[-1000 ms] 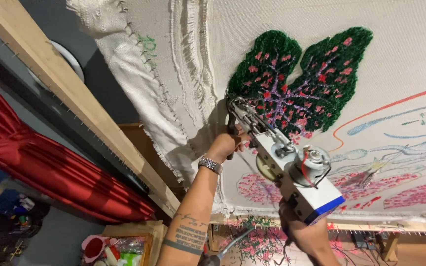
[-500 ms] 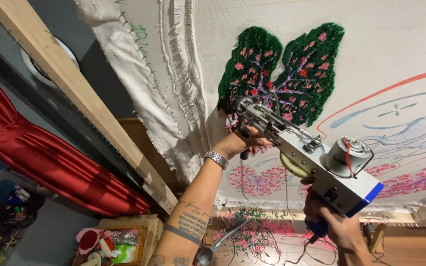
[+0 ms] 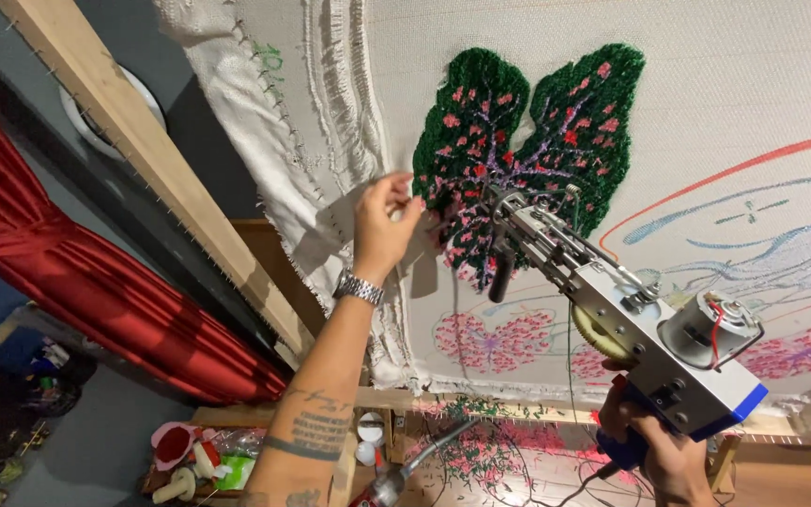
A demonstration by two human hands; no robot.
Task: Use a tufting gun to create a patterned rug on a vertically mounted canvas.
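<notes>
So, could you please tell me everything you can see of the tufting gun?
The tufting gun is a long silver metal body with a blue-edged base, a round motor with red wire on top, a yellowish gear at its side and a black front handle. It is tilted, its needle tip against the green and pink tufted patch on the cloth. The right hand holds its blue grip; the left hand is off it.

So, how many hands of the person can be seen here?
2. The left hand is raised at the cloth, beside the green tufted patch; the right hand holds the tufting gun low right.
</notes>
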